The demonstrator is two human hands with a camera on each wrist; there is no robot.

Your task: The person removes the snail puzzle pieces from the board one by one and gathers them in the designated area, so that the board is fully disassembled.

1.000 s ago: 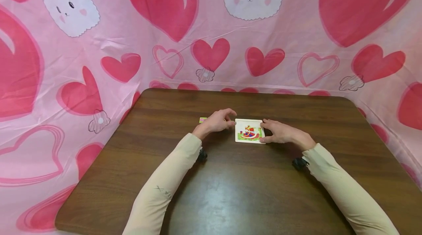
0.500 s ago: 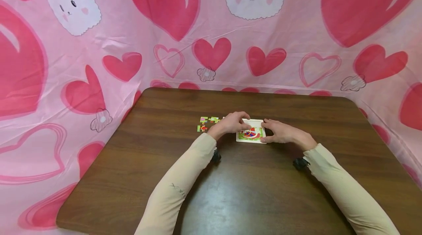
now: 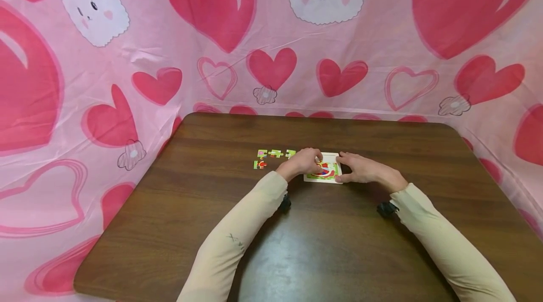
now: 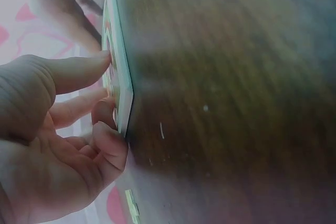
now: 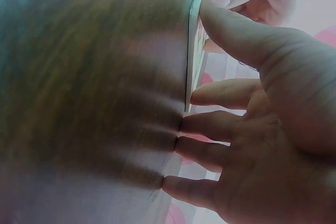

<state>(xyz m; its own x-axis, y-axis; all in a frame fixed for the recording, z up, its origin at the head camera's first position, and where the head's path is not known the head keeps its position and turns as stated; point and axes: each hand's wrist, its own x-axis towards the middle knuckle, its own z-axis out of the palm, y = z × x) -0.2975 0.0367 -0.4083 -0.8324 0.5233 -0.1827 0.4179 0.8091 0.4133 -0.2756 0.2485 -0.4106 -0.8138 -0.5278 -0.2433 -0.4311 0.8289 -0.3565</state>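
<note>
A white-framed jigsaw puzzle board [image 3: 322,180] with a red, blue and green picture lies on the wooden table. My left hand [image 3: 302,161] covers its left part. In the left wrist view, the thumb [image 4: 84,72] and forefinger touch the board's face, while other fingers curl near its edge. Whether a piece is between them is hidden. My right hand [image 3: 364,169] steadies the right side, its thumb [image 5: 226,19] at the near edge and forefinger at the far corner. Its other fingertips rest on the table, fairly straight and spread.
Several loose puzzle pieces [image 3: 275,153] lie left of the board, beyond my left wrist; a red and green piece [image 3: 260,165] is among the nearest. The brown table [image 3: 322,240] meets a pink heart-patterned cloth [image 3: 339,47] at the back and sides.
My left hand has moved right, from beside the board onto its left part, uncovering loose pieces behind it. The right hand has stayed at the board's right side.
</note>
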